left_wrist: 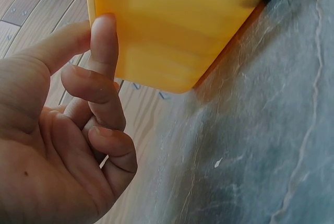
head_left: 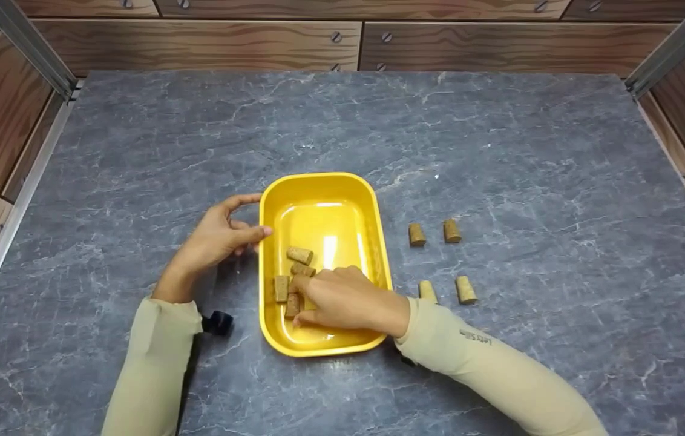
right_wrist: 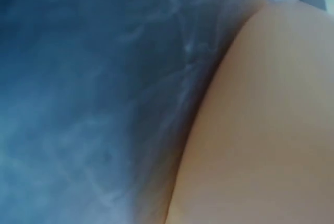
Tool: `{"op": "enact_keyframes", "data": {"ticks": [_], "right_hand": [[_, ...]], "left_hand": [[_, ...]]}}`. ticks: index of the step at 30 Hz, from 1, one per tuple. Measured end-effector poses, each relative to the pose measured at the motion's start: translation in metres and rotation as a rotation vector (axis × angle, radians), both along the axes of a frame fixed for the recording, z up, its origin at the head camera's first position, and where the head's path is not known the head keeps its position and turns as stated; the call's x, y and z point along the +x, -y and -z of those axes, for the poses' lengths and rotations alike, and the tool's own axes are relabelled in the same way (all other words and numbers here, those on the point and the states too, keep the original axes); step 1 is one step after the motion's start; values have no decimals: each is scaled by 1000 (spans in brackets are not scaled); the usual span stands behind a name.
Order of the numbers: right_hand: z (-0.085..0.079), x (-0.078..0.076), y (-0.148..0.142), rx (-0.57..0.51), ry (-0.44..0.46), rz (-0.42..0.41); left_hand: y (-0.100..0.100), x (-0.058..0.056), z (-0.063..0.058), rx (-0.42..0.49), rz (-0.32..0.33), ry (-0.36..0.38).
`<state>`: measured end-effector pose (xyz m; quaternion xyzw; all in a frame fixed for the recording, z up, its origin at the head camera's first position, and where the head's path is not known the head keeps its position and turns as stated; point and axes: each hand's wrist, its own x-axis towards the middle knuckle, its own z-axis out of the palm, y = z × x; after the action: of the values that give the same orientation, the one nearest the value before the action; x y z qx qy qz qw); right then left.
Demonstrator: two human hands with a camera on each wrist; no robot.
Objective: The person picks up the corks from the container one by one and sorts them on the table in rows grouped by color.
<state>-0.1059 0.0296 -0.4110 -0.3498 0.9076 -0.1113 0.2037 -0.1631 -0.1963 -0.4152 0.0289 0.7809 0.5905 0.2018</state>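
Observation:
My left hand [head_left: 215, 227] holds the left rim of a deep yellow tray [head_left: 331, 350], its thumb over the edge. In the left wrist view, the left fingers [left_wrist: 107, 98] below the pinch are curled in the air beside the tray wall [left_wrist: 167, 46]. Inside the tray, my right hand [head_left: 342, 300] reaches down at the near half, thumb and index finger spread around a brown cork stopper [head_left: 293, 306]. I cannot tell whether it grips that one. A pale cork [head_left: 300, 255], a darker cork [head_left: 302, 270] and an upright-lying cork [head_left: 281, 289] lie close to its fingertips.
Right of the tray stand two brown corks [head_left: 417, 235] [head_left: 452, 231] on the grey marbled table [head_left: 536, 157]. Nearer are two pale corks [head_left: 466, 290] [head_left: 427, 292], one partly behind the right sleeve [head_left: 488, 357]. Blurred tan surface and table fill the right wrist view.

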Motion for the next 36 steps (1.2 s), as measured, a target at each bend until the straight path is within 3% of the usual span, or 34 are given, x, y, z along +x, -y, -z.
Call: {"op": "enact_keyframes", "data": {"ticks": [10,27,36], "right_hand": [[-8,-3,-7,-50,37,4],[-47,-14,-44,-357,206,74],[-59,-22,-72,-507,278,117]], "left_hand": [[0,0,0,-6,4,2],[0,0,1,1,0,8],[1,0,0,-9,3,8]]}}
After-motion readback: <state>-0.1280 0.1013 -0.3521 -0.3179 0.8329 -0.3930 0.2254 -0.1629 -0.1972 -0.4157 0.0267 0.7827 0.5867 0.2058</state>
